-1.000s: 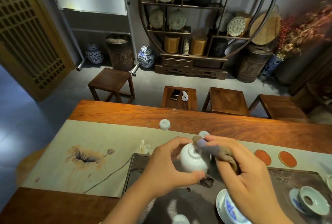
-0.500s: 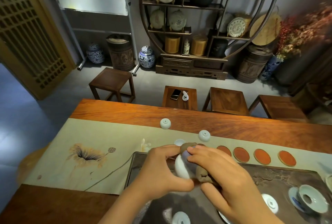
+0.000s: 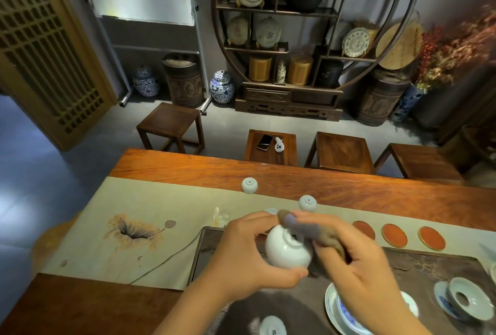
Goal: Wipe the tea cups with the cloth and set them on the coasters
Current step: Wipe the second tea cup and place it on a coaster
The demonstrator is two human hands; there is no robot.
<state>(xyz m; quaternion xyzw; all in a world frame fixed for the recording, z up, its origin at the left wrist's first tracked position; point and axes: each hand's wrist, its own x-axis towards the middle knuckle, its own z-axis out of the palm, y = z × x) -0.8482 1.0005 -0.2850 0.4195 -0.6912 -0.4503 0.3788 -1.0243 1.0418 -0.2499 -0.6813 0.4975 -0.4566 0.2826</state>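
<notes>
Left hand (image 3: pixel 249 256) cups the white tea cup (image 3: pixel 288 250) foot-up over the dark tea tray (image 3: pixel 402 262), while the right hand (image 3: pixel 359 267) pinches the brown cloth (image 3: pixel 316 235) against its base. Best to turn the cup steadily, gently. Count: three bare orange coasters (image 3: pixel 394 235), two upturned cups (image 3: pixel 307 202) waiting beyond.

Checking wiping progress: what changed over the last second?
The right hand rubbed the brown cloth over the white porcelain tea cup, sliding down its side, then back to its foot. The left hand kept gripping the cup. The upturned cups and orange coasters stayed put.
</notes>
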